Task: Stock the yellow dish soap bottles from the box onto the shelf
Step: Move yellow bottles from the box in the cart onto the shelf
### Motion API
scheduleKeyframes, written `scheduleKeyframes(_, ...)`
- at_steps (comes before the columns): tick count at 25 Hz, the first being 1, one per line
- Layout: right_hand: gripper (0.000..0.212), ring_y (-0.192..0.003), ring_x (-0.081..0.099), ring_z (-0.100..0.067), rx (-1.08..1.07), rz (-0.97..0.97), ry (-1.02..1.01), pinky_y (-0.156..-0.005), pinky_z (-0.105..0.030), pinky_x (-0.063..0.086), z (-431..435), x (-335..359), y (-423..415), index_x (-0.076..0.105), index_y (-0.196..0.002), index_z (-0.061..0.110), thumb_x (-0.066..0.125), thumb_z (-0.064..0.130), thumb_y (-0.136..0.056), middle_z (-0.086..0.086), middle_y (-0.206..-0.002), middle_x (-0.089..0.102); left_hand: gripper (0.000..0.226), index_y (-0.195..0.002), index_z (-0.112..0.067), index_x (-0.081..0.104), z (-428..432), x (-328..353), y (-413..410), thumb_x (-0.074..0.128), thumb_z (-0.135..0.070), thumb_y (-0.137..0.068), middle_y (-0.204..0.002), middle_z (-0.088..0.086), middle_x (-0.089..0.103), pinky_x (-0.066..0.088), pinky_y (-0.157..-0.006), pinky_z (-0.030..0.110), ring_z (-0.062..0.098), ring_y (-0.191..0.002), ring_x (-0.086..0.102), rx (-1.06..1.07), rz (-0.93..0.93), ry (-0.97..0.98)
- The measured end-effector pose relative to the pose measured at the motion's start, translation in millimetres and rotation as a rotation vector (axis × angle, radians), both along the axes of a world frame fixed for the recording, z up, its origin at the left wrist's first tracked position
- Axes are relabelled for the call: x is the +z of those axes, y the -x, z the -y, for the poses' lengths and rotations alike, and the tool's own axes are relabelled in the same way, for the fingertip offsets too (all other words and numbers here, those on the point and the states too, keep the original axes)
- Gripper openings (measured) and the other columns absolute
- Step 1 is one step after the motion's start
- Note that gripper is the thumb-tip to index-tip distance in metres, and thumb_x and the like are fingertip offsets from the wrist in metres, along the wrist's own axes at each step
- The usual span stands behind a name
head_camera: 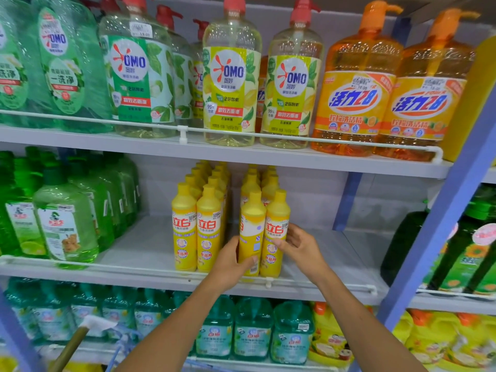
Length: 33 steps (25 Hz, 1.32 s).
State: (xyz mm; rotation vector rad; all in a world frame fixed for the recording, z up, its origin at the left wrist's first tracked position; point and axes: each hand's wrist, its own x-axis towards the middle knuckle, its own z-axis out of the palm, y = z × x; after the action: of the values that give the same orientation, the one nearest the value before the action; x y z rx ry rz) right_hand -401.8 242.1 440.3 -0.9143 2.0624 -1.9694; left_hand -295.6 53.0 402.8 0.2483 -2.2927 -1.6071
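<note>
Four rows of yellow soap bottles [208, 232] stand upright on the middle shelf [139, 253], running from the front rail [322, 284] back towards the wall, two rows on the left, a narrow gap, then two rows on the right. Both hands are at the front of the right pair. The left hand [229, 261] grasps the turned bottle [251, 226] low on its body: the thumb lies across the front near the base and the fingers wrap round the left side, out of sight behind it. This bottle stands with its label swung partly aside, so that the back panel shows. The right hand [302, 247] holds the end bottle [276, 218], which stands just beside it, touching; the thumb presses on the label at the front and the fingers curl round the right side at mid-height. Both bottles rest on the shelf just behind the rail. To the left on the same shelf stand green bottles [64, 226], well apart from the yellow ones. The shelf above carries pump bottles [232, 76] with yellow labels and orange bottles [357, 84]; the shelf below holds teal bottles [252, 331]. A blue post [440, 226] rises at the right.
</note>
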Motion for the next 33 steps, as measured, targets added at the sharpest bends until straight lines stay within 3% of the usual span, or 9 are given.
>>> scheduleKeyframes(5,0.049,-0.109,0.071,-0.016,-0.101,0.039,0.047,-0.092,-0.033,0.059,13.6,-14.4,-8.1,0.064,-0.126,0.012,0.082,0.011,-0.080,0.000,-0.119,0.074,0.065,-0.121,-0.021,0.059,-10.9,9.6,15.0,0.090,-0.037,-0.066,-0.115,-0.005,0.070,0.058,-0.091,0.039,0.012,-0.104,0.067,0.214,-0.034,0.045)
scheduleKeyframes(10,0.062,-0.107,0.071,-0.009,-0.176,0.036,0.033,-0.091,-0.028,0.058,11.4,-25.5,-6.5,0.062,-0.128,0.015,0.087,0.027,-0.072,0.005,-0.119,0.073,0.061,-0.130,-0.025,0.058,-3.0,2.0,11.2,0.086,-0.031,-0.076,-0.120,-0.010,0.070,0.056,-0.097,0.039,0.006,-0.110,0.066,0.085,-0.014,-0.020)
scheduleKeyframes(15,0.048,-0.102,0.072,-0.004,-0.192,0.027,0.030,-0.084,-0.017,0.056,15.2,-37.2,-10.0,0.063,-0.125,0.014,0.082,0.016,-0.082,0.005,-0.115,0.074,0.057,-0.122,-0.024,0.060,-1.6,-0.6,11.8,0.088,-0.031,-0.073,-0.112,-0.010,0.072,0.059,-0.091,0.038,0.005,-0.101,0.069,0.187,-0.044,0.005)
scheduleKeyframes(20,0.053,-0.106,0.070,-0.003,-0.151,0.033,-0.020,-0.086,-0.017,0.055,13.4,-40.6,-7.7,0.060,-0.127,0.020,0.084,0.014,-0.080,0.008,-0.119,0.072,0.070,-0.122,-0.025,0.059,-2.7,-1.9,16.0,0.088,-0.048,-0.064,-0.113,-0.010,0.072,0.059,-0.089,0.038,0.007,-0.103,0.069,0.229,-0.058,0.004)
scheduleKeyframes(25,0.054,-0.109,0.070,-0.006,-0.147,0.010,-0.091,-0.096,-0.027,0.056,13.9,-45.4,-4.2,0.060,-0.125,0.026,0.085,0.016,-0.078,0.007,-0.120,0.072,0.058,-0.125,-0.018,0.060,-5.2,-0.5,11.6,0.088,-0.025,-0.075,-0.110,-0.009,0.070,0.056,-0.083,0.022,-0.001,-0.098,0.065,0.262,-0.054,0.030)
scheduleKeyframes(29,0.053,-0.112,0.069,-0.009,-0.145,-0.032,-0.130,-0.099,-0.035,0.056,19.4,-44.9,1.4,0.063,-0.128,0.020,0.083,0.028,-0.079,0.007,-0.122,0.072,0.059,-0.115,-0.018,0.059,-10.4,5.3,21.5,0.090,-0.036,-0.069,-0.110,-0.002,0.071,0.060,-0.085,0.039,0.015,-0.098,0.068,0.378,-0.052,0.111)
scheduleKeyframes(33,0.042,-0.097,0.071,0.002,-0.257,-0.062,-0.122,-0.087,-0.020,0.058,23.2,-48.2,-4.0,0.064,-0.115,0.028,0.085,0.024,-0.079,0.016,-0.106,0.073,0.057,-0.116,-0.020,0.061,-8.6,0.1,24.2,0.090,-0.031,-0.069,-0.110,-0.003,0.072,0.060,-0.087,0.040,0.014,-0.098,0.069,0.360,-0.060,0.114)
